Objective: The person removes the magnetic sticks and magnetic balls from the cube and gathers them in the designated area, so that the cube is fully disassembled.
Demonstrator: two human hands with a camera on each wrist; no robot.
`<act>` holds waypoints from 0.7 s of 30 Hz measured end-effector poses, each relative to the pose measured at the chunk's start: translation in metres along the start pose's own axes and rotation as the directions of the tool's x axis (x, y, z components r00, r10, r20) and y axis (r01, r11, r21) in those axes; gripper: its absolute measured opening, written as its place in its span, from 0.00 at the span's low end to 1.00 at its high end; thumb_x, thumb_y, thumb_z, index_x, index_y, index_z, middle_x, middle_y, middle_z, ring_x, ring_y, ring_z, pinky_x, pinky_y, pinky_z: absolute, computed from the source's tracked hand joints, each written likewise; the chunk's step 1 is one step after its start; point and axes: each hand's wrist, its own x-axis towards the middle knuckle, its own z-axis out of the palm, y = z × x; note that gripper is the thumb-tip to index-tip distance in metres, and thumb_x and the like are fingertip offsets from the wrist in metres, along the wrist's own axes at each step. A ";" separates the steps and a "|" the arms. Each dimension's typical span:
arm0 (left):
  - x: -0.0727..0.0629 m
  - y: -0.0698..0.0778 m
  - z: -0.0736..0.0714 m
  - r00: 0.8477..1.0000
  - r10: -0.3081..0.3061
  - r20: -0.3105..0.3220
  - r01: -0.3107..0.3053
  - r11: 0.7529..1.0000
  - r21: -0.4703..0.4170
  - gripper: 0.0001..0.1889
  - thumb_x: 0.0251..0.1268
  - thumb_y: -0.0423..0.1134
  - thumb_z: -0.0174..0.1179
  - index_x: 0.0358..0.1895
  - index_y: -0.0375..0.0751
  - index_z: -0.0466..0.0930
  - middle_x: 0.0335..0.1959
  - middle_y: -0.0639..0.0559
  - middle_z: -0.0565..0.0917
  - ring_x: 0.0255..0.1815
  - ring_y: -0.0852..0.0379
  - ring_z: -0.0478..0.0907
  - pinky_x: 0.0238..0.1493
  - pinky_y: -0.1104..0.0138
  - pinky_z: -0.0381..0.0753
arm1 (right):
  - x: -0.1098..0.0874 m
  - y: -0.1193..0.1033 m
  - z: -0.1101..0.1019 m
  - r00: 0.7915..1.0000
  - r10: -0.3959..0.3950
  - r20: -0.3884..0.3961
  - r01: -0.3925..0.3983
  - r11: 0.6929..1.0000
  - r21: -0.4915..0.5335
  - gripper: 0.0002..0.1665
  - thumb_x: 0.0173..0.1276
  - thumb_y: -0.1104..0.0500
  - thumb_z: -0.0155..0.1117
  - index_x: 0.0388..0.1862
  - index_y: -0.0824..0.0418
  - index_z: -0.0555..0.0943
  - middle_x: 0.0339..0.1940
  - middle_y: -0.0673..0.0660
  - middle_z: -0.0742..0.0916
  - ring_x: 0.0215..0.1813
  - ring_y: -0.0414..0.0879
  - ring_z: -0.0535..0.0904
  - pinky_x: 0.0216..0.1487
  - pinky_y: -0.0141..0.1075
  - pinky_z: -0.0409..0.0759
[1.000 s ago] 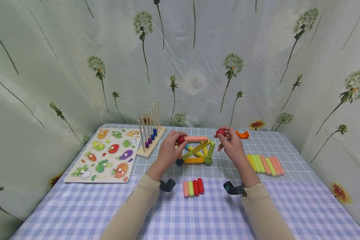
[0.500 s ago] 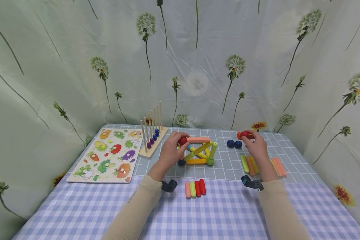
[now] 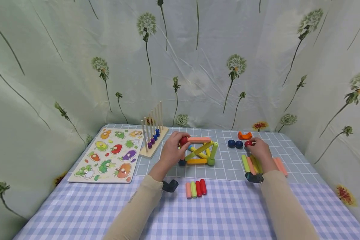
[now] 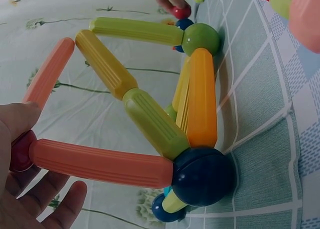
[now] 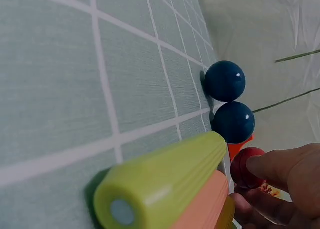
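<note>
My left hand (image 3: 171,149) pinches a red ball (image 4: 22,151) at the upper left corner of a framework of magnetic sticks and balls. Two salmon sticks meet at that ball; one, the lower salmon stick (image 4: 102,163), runs down to a navy ball (image 4: 204,176). Across the frame slants a yellow-and-green pair of sticks, and an orange stick (image 4: 202,96) joins the navy ball to a green ball (image 4: 201,39). My right hand (image 3: 260,150) holds another red ball (image 5: 246,168) between thumb and fingers, low beside two navy balls (image 5: 233,122).
An orange curved piece (image 3: 244,135) lies behind the navy balls. Several coloured sticks (image 3: 245,163) lie under and beside my right forearm. Nearer me is a short row of sticks (image 3: 193,189). On the left are a vegetable puzzle board (image 3: 111,151) and a pegged bead stand (image 3: 147,152).
My right hand has carried its red ball from near the framework rightward, past the orange piece, then down beside the navy balls. The left hand keeps hold of its red ball at the framework.
</note>
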 end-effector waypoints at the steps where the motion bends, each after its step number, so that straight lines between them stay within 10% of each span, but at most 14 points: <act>1: 0.000 0.000 0.000 1.000 0.000 0.001 0.000 1.000 0.000 0.14 0.67 0.41 0.66 0.53 0.49 0.81 0.45 0.49 0.79 0.42 0.54 0.75 0.44 0.60 0.85 | 0.002 0.001 0.000 1.000 0.000 0.009 0.000 1.000 -0.007 0.28 0.76 0.59 0.53 0.70 0.69 0.64 0.62 0.74 0.74 0.53 0.63 0.71 0.56 0.47 0.79; 11: 0.000 0.001 -0.001 0.999 0.035 0.001 -0.035 0.999 0.011 0.13 0.67 0.41 0.65 0.53 0.47 0.81 0.44 0.48 0.80 0.39 0.56 0.75 0.41 0.65 0.82 | 0.009 0.009 -0.001 0.998 -0.066 0.006 0.066 0.987 -0.144 0.29 0.77 0.53 0.53 0.71 0.65 0.67 0.59 0.73 0.79 0.49 0.62 0.75 0.50 0.50 0.77; 21: 0.000 0.001 -0.002 1.000 0.026 0.004 -0.026 1.000 0.005 0.14 0.67 0.42 0.65 0.54 0.47 0.80 0.45 0.48 0.80 0.40 0.55 0.75 0.41 0.64 0.83 | -0.003 0.006 0.002 0.998 -0.007 -0.065 0.006 1.000 -0.010 0.31 0.78 0.56 0.51 0.77 0.61 0.61 0.60 0.71 0.76 0.49 0.60 0.73 0.50 0.46 0.79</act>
